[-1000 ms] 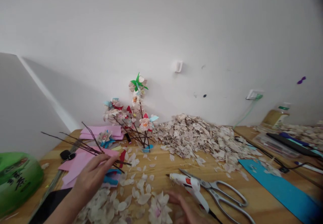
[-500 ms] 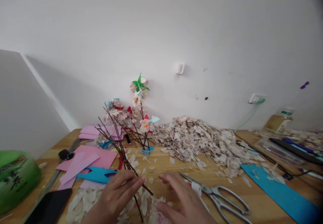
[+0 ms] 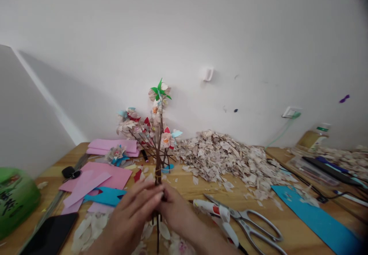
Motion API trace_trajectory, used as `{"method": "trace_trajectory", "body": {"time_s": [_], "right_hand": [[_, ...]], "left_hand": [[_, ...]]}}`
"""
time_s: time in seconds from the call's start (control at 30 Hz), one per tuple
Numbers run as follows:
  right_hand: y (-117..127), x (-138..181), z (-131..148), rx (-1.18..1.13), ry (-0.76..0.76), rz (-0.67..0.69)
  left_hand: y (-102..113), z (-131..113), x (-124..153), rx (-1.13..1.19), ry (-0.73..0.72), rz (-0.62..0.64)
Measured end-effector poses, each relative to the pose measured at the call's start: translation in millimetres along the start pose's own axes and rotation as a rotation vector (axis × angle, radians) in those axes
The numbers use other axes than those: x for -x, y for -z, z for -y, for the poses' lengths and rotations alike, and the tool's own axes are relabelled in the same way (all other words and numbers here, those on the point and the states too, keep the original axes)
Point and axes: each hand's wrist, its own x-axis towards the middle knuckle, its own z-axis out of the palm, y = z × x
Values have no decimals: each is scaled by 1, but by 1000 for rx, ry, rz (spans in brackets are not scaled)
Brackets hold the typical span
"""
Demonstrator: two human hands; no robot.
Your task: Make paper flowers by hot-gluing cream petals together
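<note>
A bundle of thin dark twigs (image 3: pixel 158 159) stands nearly upright in front of me, bound with a yellowish tie. My left hand (image 3: pixel 136 209) is wrapped round its lower part from the left, and my right hand (image 3: pixel 174 207) grips it from the right. Both hands meet at the bundle, and the twigs' lower ends stick out below them. A pale pinkish flower (image 3: pixel 181 246) lies under my right wrist. Loose whitish petals (image 3: pixel 90 230) lie left of my left hand. Right of my right arm are a white glue gun (image 3: pixel 211 208) and metal scissors (image 3: pixel 247 220).
Behind the twigs stand handmade flowers (image 3: pixel 166 139) on stems. A large heap of dry petals (image 3: pixel 221 159) lies against the wall. Pink paper (image 3: pixel 120 172), blue paper (image 3: pixel 106 196), a phone (image 3: pixel 50 234) and a green package (image 3: pixel 15 203) are at left; a blue sheet (image 3: pixel 313 216) is at right.
My right hand has moved left from above the table and closed on the twigs. The bundle has gone from leaning left to nearly upright. The glue gun is now more exposed.
</note>
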Motion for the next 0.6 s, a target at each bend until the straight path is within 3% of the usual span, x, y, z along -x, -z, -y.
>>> {"method": "trace_trajectory", "body": {"time_s": [0.13, 0.17, 0.2, 0.3, 0.37, 0.6], "right_hand": [[-6, 3, -3, -175, -121, 17], [-7, 7, -5, -163, -150, 10], [-8, 12, -6, -102, -167, 3], [-6, 31, -6, 298, -106, -7], [-1, 42, -1, 493, -59, 11], [17, 56, 13, 585, -113, 80]], "left_hand": [[14, -1, -18, 327, 636, -390], [15, -3, -22, 435, 803, -419], [14, -6, -26, 546, 956, -392], [4, -21, -32, 820, 1298, -124], [-2, -32, -34, 947, 1368, -28], [5, -48, -39, 1207, 1379, 16]]}}
